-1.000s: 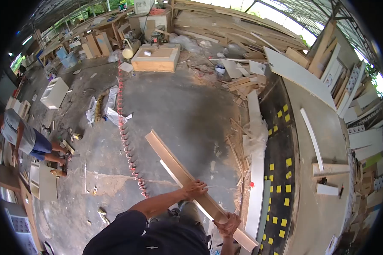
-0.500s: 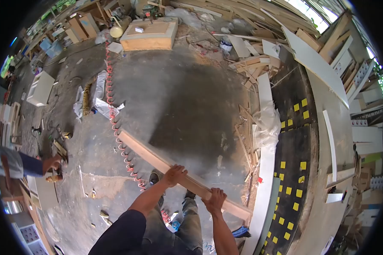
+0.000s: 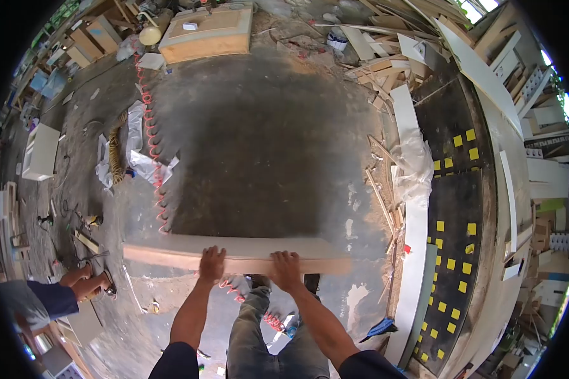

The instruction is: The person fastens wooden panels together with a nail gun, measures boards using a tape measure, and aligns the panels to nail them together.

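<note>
Beam: one [image 3: 297,259] – long and straight, its broad upper face pale brown, its front edge pinker, with a thin line where the two meet; the ends are blurred. It lies crosswise before two trousered legs [image 3: 250,335], left of the long white board [image 3: 412,252] and apart from it; its height off the floor cannot be told.
Hands: two – the left hand [image 3: 212,264] and the right hand [image 3: 286,268], fingers curled over the beam's near side, gripping it; the thumbs are not clearly seen.
Brush: one, blue [image 3: 380,328], just left of the white board.
Plastic sheet: one, clear [image 3: 414,161], lying on the white board.
Black panel: right of the white board [image 3: 455,208], with over a dozen yellow squares.
Red hose: one coiled run [image 3: 146,104], well left of the white board.
Other person: one [image 3: 50,300], far left of the white board.
</note>
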A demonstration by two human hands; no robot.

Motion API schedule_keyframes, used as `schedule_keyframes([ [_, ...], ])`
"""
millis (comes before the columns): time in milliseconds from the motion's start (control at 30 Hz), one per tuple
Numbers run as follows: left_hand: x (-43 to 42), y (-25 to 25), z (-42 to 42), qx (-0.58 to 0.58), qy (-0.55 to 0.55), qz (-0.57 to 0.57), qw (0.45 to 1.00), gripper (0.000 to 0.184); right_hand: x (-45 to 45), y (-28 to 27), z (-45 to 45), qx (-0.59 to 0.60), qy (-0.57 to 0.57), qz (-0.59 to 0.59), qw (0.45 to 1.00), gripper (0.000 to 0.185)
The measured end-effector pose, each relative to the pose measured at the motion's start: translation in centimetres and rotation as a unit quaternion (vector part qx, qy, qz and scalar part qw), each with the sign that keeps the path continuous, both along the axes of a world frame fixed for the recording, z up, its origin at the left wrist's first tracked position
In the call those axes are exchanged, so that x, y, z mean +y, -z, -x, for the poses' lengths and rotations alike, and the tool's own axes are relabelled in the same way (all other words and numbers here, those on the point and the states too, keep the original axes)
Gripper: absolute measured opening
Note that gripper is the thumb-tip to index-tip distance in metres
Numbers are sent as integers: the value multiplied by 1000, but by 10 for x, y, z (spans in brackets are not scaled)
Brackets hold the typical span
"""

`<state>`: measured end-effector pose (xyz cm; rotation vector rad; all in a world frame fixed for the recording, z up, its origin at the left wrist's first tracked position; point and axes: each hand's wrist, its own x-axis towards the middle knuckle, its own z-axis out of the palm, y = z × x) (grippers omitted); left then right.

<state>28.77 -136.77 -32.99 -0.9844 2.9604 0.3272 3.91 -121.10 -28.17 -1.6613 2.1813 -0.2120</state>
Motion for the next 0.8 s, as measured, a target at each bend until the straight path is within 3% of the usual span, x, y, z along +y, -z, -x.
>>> schedule_keyframes([
  [100,-16,-10,-47,-62,-54,-39,996,41,-38,18,-42,26,-56,-11,998,64],
  [267,-31,-5,-110,-113,-83,-24,990,42,-71,32,-98,85,-137,18,987,44],
  [333,-35,-5,-121,-123,-88,-41,988,43,-74,28,-107,53,-128,9,990,37],
  [433,-38,-6,-126,-154,-73,-55,984,50,-66,24,-115,77,-125,18,989,44],
  [567,-33,-3,-117,-178,-76,-31,981,54,-50,27,-110,14,-122,-27,992,71],
  [600,-32,-2,-114,-177,-95,-51,978,62,-46,25,-109,9,-129,-46,991,81],
  [667,-27,-2,-110,-176,-112,-72,975,69,-39,23,-103,9,-129,-53,990,85],
  [767,-21,-9,-91,-141,-40,-62,987,103,-35,11,-88,-4,-121,-71,990,92],
  [800,-21,-15,-84,-142,-37,-61,987,103,-33,6,-83,-15,-115,-81,990,95],
])
